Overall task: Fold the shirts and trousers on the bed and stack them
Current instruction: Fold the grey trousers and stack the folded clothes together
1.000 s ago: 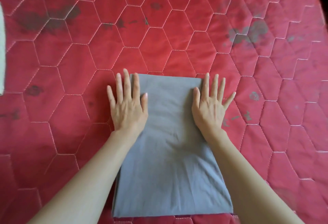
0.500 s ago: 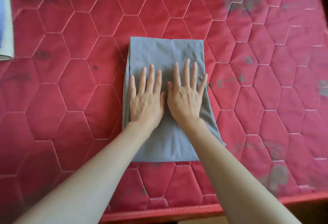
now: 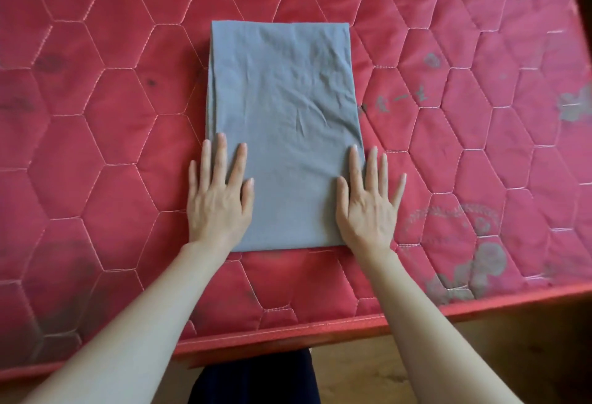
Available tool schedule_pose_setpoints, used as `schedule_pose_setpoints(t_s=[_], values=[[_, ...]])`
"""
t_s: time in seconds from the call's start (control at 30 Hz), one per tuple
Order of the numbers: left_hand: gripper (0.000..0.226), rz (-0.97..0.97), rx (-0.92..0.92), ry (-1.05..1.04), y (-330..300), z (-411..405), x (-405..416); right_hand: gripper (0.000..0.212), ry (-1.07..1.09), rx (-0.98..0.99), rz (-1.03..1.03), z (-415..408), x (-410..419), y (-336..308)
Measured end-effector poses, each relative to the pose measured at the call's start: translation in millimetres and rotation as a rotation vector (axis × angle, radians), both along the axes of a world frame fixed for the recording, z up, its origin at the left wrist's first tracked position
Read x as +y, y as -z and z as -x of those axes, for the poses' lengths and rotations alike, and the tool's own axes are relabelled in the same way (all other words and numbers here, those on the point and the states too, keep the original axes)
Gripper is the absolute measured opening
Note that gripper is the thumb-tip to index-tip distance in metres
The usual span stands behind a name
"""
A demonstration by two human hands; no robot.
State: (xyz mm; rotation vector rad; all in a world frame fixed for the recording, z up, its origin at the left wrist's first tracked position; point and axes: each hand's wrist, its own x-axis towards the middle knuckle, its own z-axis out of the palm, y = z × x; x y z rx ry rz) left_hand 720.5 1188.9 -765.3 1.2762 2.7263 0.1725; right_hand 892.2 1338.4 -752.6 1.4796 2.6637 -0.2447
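Soft, even daylight, faint shadows, slight blur, wide-angle bending at edges.

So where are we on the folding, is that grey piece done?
Done: the grey garment lies as a neat folded rectangle on the red mattress. In hand: the left hand and right hand rest flat on its near corners. Left: stacking it; no stack or other clothes show in this view.

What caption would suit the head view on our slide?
Both hands, left and right, press flat on the near corners of a folded grey garment on a red quilted mattress.
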Motion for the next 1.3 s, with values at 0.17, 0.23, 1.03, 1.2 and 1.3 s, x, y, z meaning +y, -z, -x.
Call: schedule_pose_setpoints(t_s=[0.17,0.23,1.03,1.2,1.3], values=[[0.059,0.049,0.016,-0.009,-8,-3,6,0.052,0.154,0.024,0.089,-36,13,-5],[0.06,0.076,0.057,0.015,-9,-3,7,0.054,0.118,0.073,0.003,-35,8,-12],[0.047,0.13,0.053,0.373,-40,152,203,0.041,0.296,0.185,-0.15,4,-7,-10],[0.048,0.084,0.107,0.296,-28,150,190,0.04,0.243,0.201,-0.239,-1,5,-3],[0.046,0.039,0.113,0.213,-23,147,166,0.04,0.131,0.198,-0.308,-5,20,-3]])
